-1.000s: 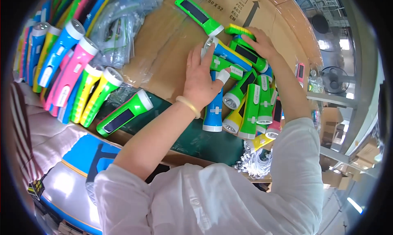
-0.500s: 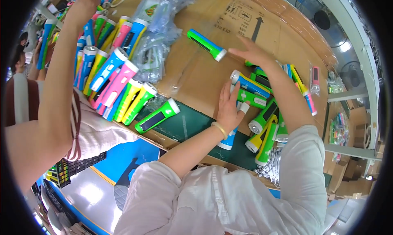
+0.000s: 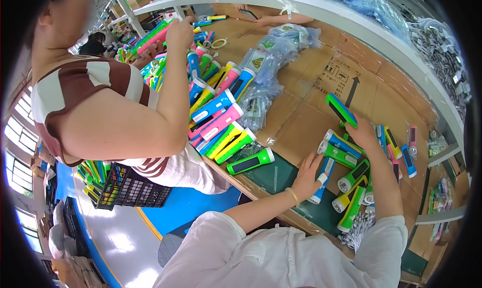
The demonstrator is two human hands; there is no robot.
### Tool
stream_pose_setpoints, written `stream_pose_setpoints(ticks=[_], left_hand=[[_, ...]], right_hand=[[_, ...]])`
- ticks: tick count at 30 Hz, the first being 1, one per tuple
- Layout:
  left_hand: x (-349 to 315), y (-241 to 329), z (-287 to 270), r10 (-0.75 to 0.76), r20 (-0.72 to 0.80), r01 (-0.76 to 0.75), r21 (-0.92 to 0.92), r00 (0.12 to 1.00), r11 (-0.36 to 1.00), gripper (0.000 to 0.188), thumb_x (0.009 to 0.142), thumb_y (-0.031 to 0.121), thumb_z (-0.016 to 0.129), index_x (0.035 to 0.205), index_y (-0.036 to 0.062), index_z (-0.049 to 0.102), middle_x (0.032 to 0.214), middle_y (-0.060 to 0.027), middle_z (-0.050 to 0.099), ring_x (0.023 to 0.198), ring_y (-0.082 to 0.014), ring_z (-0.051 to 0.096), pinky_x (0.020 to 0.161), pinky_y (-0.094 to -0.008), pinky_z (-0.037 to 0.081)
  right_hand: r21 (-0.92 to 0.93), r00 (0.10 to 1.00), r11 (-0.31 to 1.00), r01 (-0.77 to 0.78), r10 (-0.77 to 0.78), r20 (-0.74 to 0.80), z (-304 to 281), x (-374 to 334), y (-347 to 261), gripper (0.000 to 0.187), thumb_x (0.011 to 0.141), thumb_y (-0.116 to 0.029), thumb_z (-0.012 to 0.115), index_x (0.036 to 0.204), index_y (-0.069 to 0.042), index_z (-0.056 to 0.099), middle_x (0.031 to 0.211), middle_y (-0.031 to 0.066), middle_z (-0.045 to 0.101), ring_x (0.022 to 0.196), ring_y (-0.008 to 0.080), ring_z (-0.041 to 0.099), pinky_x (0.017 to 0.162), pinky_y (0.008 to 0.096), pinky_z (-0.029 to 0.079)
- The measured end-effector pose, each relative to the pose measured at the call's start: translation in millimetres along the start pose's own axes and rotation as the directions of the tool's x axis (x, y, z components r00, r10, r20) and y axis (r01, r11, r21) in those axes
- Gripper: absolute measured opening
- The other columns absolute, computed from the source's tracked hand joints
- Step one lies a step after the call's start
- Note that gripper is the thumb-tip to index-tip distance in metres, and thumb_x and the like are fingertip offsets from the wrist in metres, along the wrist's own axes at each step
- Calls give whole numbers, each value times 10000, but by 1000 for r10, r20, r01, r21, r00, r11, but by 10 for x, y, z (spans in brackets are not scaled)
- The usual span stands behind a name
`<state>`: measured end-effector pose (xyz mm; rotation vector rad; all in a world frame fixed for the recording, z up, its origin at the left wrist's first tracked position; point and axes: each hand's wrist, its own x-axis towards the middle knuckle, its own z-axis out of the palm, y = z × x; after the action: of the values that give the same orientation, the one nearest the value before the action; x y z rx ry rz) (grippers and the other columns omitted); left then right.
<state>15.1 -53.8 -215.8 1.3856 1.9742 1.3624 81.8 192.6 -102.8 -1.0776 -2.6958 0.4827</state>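
Note:
My right hand [image 3: 361, 136] is closed around one end of a green-and-blue flashlight [image 3: 341, 110], held over the cardboard with its other end pointing away from me. My left hand [image 3: 306, 180] lies against a blue-and-white flashlight [image 3: 325, 173] near the table's front edge. Its fingers are stretched out, and a white band wraps one digit. Just right of it, a green flashlight [image 3: 341, 155] and a blue-and-yellow one [image 3: 345, 143] lie side by side. More flashlights, including a green one with a dark panel [image 3: 353, 176], are heaped between my forearms.
A co-worker [image 3: 115, 107] sits at left beside a large flashlight pile [image 3: 216, 112]. Clear plastic bags [image 3: 261, 67] lie beyond it. One green flashlight [image 3: 251, 161] lies alone near the edge. White cables [image 3: 359, 230] bunch by my right sleeve. A black crate [image 3: 133, 187] stands below.
The green-and-blue flashlight, which lay on the cardboard, is now in my right hand and has moved right. My left hand stays by the blue-and-white flashlight. The view has swung left.

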Motion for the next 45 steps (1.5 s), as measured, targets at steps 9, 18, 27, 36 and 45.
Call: stream_pose_setpoints(ticks=[9,18,27,36,45], left_hand=[[-408,80,-151,179,29,-179,-15,983,984,656,916,134,677,1490,7,386,1524,-282,371,1422,-441,341,1182,-451,291],[-477,-53,-55,179,179,-186,24,967,982,641,943,175,663,1490,3,376,1481,-277,405,1375,-435,403,1154,-450,334],[-505,31,312,110,239,-77,-142,965,987,701,889,191,756,1469,4,409,1454,-273,386,1274,-424,486,1066,-427,422],[-94,37,535,97,286,-95,-22,953,995,564,930,195,712,1415,19,484,1416,-236,446,1199,-370,547,991,-402,480],[-393,278,-31,222,320,-271,117,921,955,497,929,168,672,1376,10,523,1419,-238,504,1344,-423,450,1137,-459,359]], right_hand=[[-290,968,933,-212,160,-193,-112,-1432,422,501,827,-401,690,1193,-67,619,1007,201,708,957,386,686,817,507,558],[-265,955,933,-242,182,-234,219,-1931,415,565,830,-430,739,1277,-112,604,1160,142,642,1145,334,613,949,478,491],[134,894,987,-91,140,-426,11,-2745,443,510,863,-222,737,1320,-58,581,1308,197,580,1220,395,550,1022,449,460],[417,804,877,-239,419,-422,-114,-3752,871,335,880,-75,717,1204,-13,655,1151,137,656,979,250,643,834,330,511],[424,754,886,-188,407,-516,-381,-3955,769,276,832,14,716,1107,11,689,1075,172,680,946,278,660,864,348,516]])
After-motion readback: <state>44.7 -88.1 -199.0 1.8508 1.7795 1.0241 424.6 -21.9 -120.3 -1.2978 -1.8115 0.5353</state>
